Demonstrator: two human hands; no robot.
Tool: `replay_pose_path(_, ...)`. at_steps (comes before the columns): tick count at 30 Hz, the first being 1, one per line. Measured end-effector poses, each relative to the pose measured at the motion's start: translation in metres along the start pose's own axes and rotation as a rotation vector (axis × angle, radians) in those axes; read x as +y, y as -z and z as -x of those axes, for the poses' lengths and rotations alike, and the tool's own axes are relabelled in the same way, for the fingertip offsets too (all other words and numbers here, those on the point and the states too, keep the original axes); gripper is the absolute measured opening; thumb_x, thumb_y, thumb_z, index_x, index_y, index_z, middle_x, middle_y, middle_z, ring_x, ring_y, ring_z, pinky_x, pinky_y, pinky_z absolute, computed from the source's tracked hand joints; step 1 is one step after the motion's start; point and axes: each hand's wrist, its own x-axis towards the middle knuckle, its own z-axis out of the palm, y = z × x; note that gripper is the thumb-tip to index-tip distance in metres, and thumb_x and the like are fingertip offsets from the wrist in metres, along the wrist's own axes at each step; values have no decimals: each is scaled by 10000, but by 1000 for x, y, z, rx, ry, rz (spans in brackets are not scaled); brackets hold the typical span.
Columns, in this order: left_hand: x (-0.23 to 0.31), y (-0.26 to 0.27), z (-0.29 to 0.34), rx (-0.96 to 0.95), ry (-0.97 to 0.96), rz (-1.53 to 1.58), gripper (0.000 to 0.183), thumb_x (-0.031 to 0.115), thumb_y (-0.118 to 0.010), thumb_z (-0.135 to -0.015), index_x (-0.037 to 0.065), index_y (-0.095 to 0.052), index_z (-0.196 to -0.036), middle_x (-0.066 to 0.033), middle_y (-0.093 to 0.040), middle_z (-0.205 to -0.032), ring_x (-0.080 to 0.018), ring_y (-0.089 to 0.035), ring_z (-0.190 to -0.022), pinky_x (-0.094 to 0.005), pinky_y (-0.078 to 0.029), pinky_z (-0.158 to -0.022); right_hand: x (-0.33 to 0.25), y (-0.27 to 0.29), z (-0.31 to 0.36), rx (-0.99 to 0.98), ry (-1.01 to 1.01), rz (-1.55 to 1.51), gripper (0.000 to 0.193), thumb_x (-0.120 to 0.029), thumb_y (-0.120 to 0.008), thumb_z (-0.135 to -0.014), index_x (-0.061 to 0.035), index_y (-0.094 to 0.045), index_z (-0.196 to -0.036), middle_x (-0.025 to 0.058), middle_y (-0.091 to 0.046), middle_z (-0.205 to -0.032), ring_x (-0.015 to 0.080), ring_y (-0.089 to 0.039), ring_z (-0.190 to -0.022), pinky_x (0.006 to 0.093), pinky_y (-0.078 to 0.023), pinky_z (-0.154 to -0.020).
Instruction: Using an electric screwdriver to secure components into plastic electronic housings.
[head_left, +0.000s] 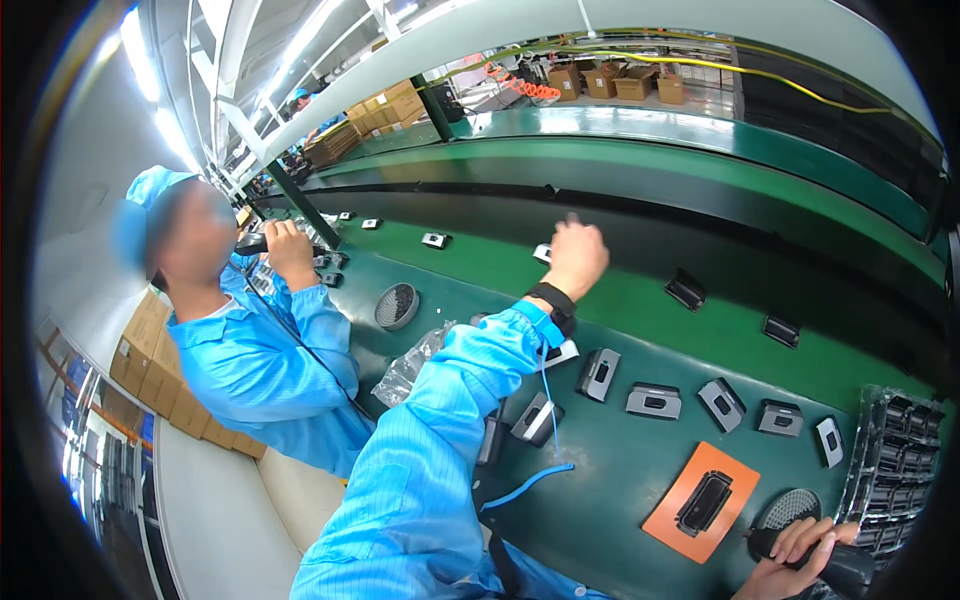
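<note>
My left hand (580, 258) is stretched out over the far green belt, its fingers bent and their tips hidden behind the hand. Beside it on the belt, partly covered, lies a small grey-and-black housing (543, 253). At the lower right, my right hand (795, 562) is closed round a black electric screwdriver (850, 572), partly cut off by the dark rim. Behind that hand stands a round dish (790, 508) of small parts. To its left, a black frame-like part (704, 503) lies on an orange mat (690, 546).
Several grey-and-black housings (655, 400) stand in a row on the green bench. A tray of black parts (895, 470) is at the right edge. Two black parts (686, 290) lie on the belt. On the left, a co-worker (265, 350) holds a black corded tool near a dish (397, 306).
</note>
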Motion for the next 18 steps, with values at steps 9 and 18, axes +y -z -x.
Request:
replay_pose_path(9, -48, -49, 8, -23, 167, -149, 133, 140, -626, -831, 84, -742, -866, -152, -708, -884, -324, -726, -834, -422, -600, -711, -5, 3, 5, -36, 52, -46, 127, -154, -487, -1050, -134, -455, -928, 19, -380, -605, 108, -332, -473, 246, -350, -452)
replay_pose_path(18, 25, 150, 93, -193, -76, 483, 55, 21, -635, -849, -20, -618, -882, -117, -651, -750, -208, -653, -700, -331, -501, -641, 10, 10, 1, 85, 90, -55, 156, -170, -416, -1034, -106, -331, -921, -6, -341, -596, 74, -307, -446, 206, -295, -399)
